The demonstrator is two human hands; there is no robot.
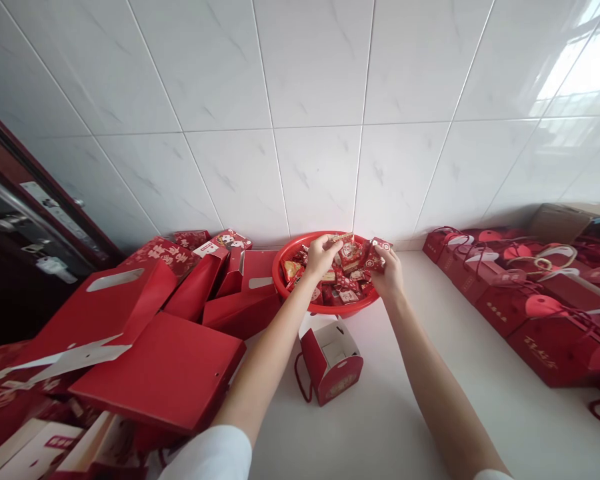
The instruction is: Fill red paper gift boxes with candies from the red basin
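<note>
A red plastic basket against the wall holds several wrapped sweets, mostly red with some gold. Above its middle, my left hand pinches a small gold-and-red wrapped sweet by the edge. At the basket's right side, my right hand is closed around a red patterned sweet packet. Another red packet with a pale print lies between the two hands. Below the basket stands a small red gift box, its top open and its inside bare, with a red cord handle at its left.
Unfilled red boxes and patterned cartons are heaped on the left. Rows of red gift boxes with cord handles line the right side, near a brown cardboard box. White tiles cover the wall behind; a dark door is at far left.
</note>
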